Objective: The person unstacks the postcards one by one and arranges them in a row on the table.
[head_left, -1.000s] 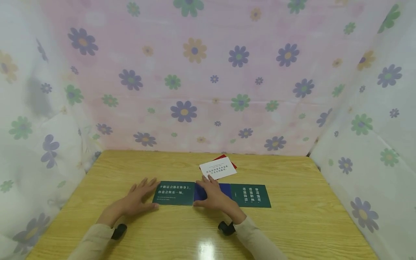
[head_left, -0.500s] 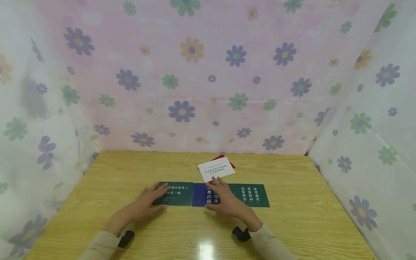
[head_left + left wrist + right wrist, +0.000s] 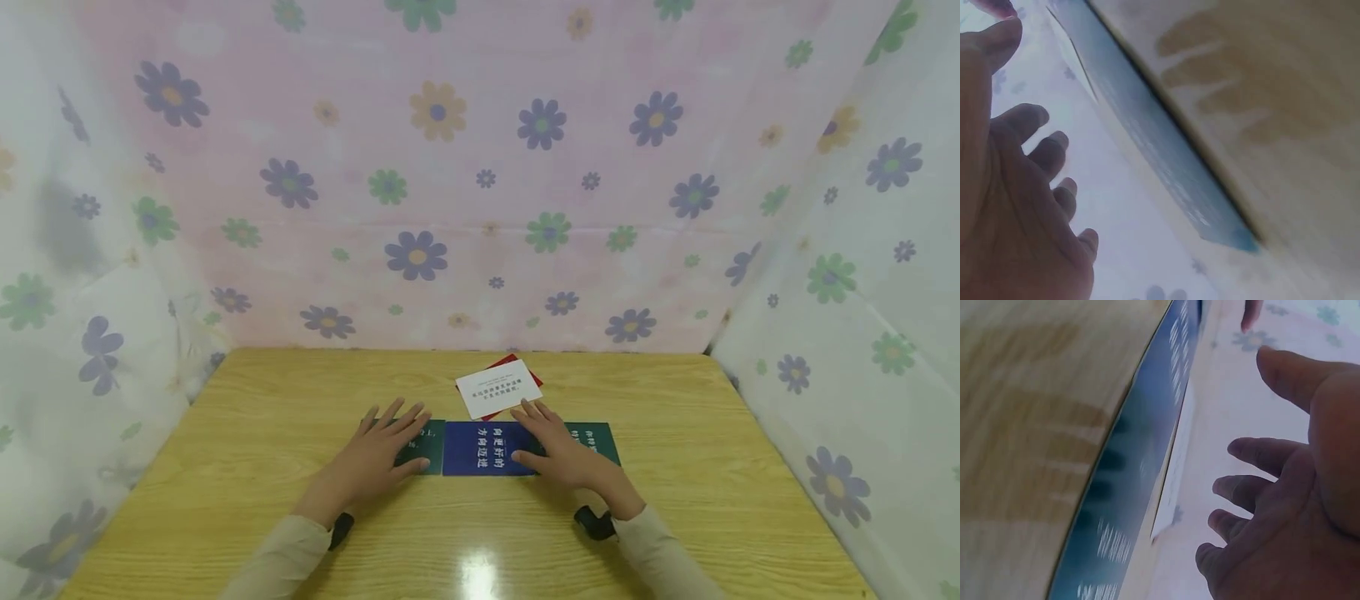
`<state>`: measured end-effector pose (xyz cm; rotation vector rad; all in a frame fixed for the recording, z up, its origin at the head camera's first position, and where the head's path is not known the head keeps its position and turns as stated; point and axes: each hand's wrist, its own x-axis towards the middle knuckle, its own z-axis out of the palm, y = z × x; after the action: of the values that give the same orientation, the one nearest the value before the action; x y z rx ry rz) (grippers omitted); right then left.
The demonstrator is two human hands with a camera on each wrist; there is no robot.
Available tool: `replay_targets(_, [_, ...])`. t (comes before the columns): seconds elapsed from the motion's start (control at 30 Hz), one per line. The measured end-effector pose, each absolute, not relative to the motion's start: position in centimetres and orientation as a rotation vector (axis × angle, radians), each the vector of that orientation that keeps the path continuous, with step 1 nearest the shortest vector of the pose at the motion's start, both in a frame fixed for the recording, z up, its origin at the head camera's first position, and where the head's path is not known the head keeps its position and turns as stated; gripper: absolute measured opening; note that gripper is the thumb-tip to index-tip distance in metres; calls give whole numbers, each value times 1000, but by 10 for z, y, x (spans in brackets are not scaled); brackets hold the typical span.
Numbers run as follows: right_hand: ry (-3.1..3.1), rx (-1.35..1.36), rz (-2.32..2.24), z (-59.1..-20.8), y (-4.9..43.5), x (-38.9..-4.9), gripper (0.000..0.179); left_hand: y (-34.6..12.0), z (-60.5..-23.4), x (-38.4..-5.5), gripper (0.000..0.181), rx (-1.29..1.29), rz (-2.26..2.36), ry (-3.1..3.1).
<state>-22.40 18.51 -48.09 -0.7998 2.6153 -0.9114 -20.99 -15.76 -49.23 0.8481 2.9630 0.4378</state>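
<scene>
Cards in a row, flat on light wood-grain table (image 3: pixel 225 467), lower centre of head frame: dark green rectangular card (image 3: pixel 435 450) with white print at left, deep blue rectangular card (image 3: pixel 480 450) with white characters in middle, second dark green rectangular card (image 3: pixel 596 437) at right. Left hand (image 3: pixel 378 457) covers most of the left green one, fingers spread, gripping nothing. Right hand (image 3: pixel 564 454) is over blue card's right end and part of second green; fingers also spread, nothing pinched. Seam between those two hidden under it. Both wrist views show a gap between fingers and cards; finger-shaped shadows (image 3: pixel 1210 75) on table, upper right of left wrist view. White rectangular card (image 3: pixel 498 390) with dark print, tilted, lies over red card (image 3: pixel 537 382), just above the blue one, near right fingertips. Beige sleeves (image 3: pixel 277 558) enter at bottom edge. Floral cloth (image 3: pixel 480 250) fills upper frame.
</scene>
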Motion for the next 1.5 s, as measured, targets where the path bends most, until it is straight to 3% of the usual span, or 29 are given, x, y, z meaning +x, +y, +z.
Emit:
replay_targets(0.4, [2647, -750, -811, -489, 212, -271, 70, -105, -485, -251, 68, 691, 385, 2851])
replay_targets(0.8, [2637, -665, -707, -491, 206, -317, 72, -73, -489, -292, 62, 654, 360, 2795])
replay_targets(1.33, [2681, -688, -614, -490, 203, -309, 65, -84, -495, -321, 62, 703, 378, 2750])
replay_targets(1.5, [2710, -686, -641, -491, 204, -311, 72, -91, -499, -328, 69, 736, 453, 2752])
